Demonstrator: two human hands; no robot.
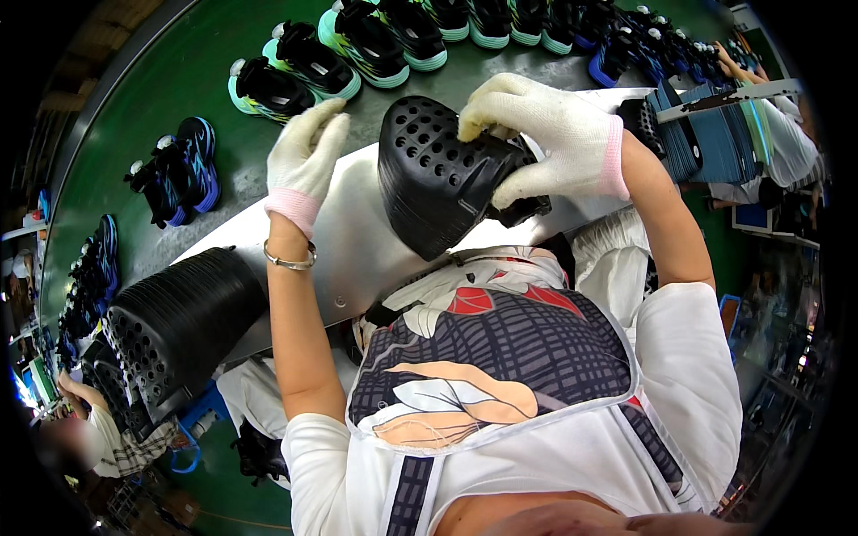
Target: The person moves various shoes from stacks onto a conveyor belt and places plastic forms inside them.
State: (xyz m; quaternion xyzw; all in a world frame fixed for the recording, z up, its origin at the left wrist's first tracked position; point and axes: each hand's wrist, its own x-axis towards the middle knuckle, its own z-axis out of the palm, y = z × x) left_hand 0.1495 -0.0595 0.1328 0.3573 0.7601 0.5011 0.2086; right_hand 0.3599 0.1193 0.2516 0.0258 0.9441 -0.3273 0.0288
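A stack of nested black plastic shoe inserts, ribbed along its side and pierced with round holes on top, rests tilted on the silver metal ledge in front of me. My right hand, in a white knit glove with a pink cuff, grips the stack's right end between thumb and bent fingers. My left hand, gloved alike, is raised left of the stack and apart from it. Its fingers stretch upward, nothing in them. A second, longer stack of black inserts lies at the ledge's left end, below my left hand.
Black sneakers with mint soles stand in a row along the far side of the green table. Black-and-blue sneakers stand at the left. Stacked dark-blue sheets sit at the right. Other people work at both sides.
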